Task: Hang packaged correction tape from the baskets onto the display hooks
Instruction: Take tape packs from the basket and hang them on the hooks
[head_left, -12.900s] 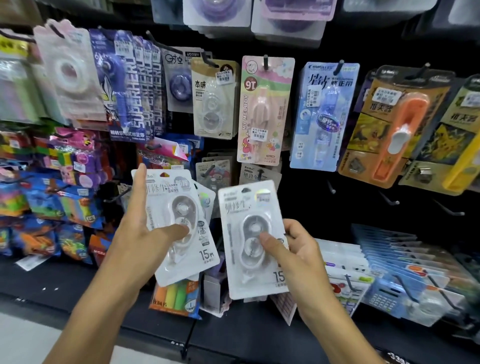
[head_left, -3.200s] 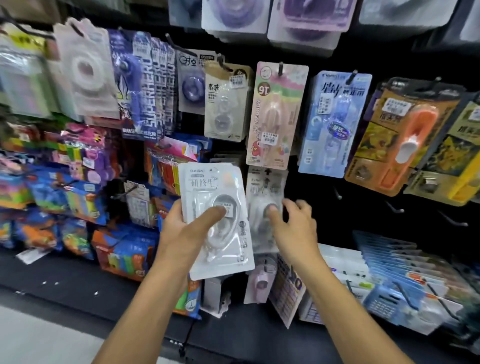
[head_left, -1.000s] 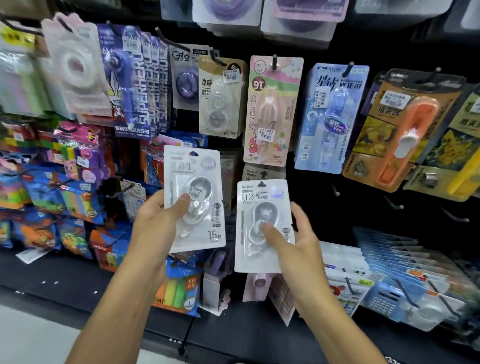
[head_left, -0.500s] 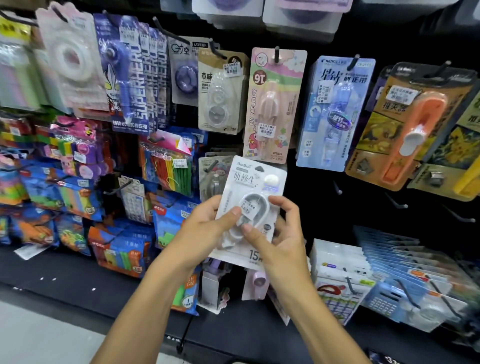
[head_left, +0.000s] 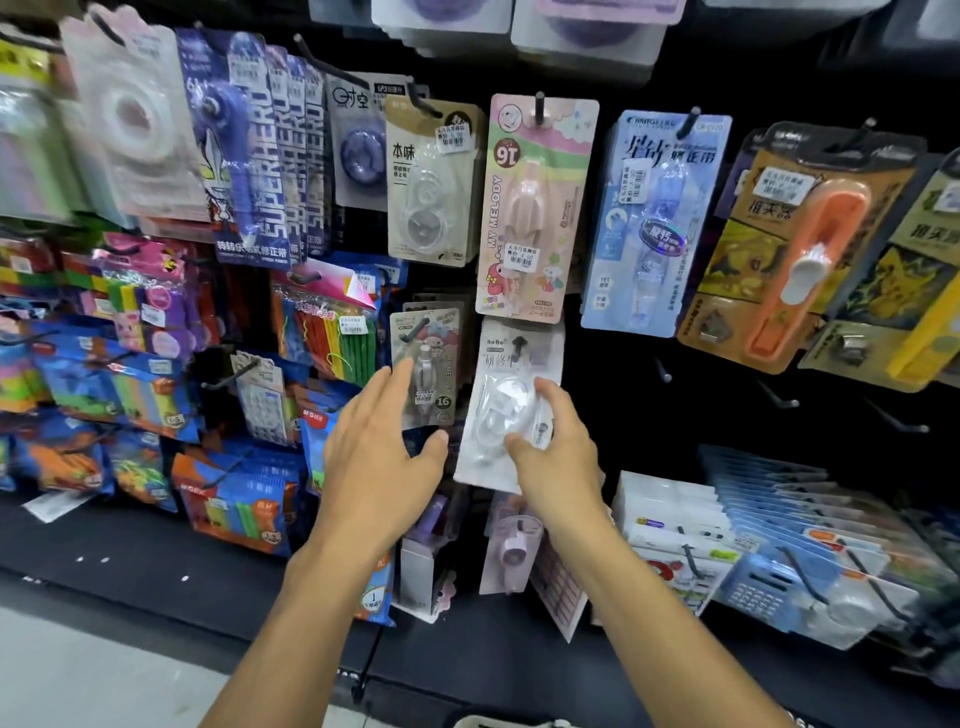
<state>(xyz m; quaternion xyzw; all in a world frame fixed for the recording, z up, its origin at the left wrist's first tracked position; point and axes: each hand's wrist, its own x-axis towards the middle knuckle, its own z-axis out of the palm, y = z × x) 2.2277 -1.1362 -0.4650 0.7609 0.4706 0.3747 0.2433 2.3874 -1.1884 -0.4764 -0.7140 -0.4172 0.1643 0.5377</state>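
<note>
Two hands raised: right hand (head_left: 553, 457) gripping white pack (head_left: 511, 395), left hand (head_left: 382, 452) spread.

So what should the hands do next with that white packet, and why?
Probably the right hand should let go. The white correction tape packet already seems to hang on the hook through its top hole, below the pink My Melody pack, and the left hand is open, holding nothing.

Left hand (head_left: 387, 447) spread, empty; right hand (head_left: 553, 449) pinching.
</note>
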